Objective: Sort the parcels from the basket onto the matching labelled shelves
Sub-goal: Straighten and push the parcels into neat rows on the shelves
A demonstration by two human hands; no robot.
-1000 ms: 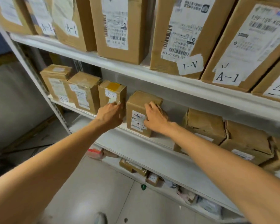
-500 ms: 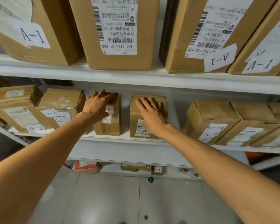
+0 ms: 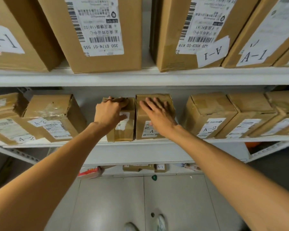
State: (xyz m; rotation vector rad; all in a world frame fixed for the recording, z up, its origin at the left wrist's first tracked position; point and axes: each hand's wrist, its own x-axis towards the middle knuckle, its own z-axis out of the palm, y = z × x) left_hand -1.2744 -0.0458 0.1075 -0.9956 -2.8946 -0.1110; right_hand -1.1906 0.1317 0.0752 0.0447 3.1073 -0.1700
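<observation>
Nearest to me were the shoes [image 3: 160, 221] on the grey tiled floor [image 3: 173, 197], blurred at the bottom edge. Both bare arms reached up and forward to the middle shelf [image 3: 140, 144].

The left hand [image 3: 109, 114] gripped the left parcel [image 3: 125, 130]. Its fingers [image 3: 117, 99] curled over the top front edge and the thumb lay across the white label on the front, so I could not read that label. The right hand [image 3: 158, 116] lay flat on the right parcel [image 3: 140, 120], fingers straight and spread over its top, holding nothing. Its label showed an "A-" with the rest under the wrist.

The two parcels stood upright, side by side and touching, at the middle of that shelf near its front edge. Boxes marked A-2 sat to either side: a tilted one [image 3: 57, 117] on the left, well apart, and another [image 3: 207, 114] on the right, nearer.

Under this shelf, a low shelf [image 3: 140, 172] held small packets, one tagged A-1.

Farthest up, the top shelf [image 3: 140, 77] carried big cartons [image 3: 98, 30] with shipping labels and A-1 tags.
</observation>
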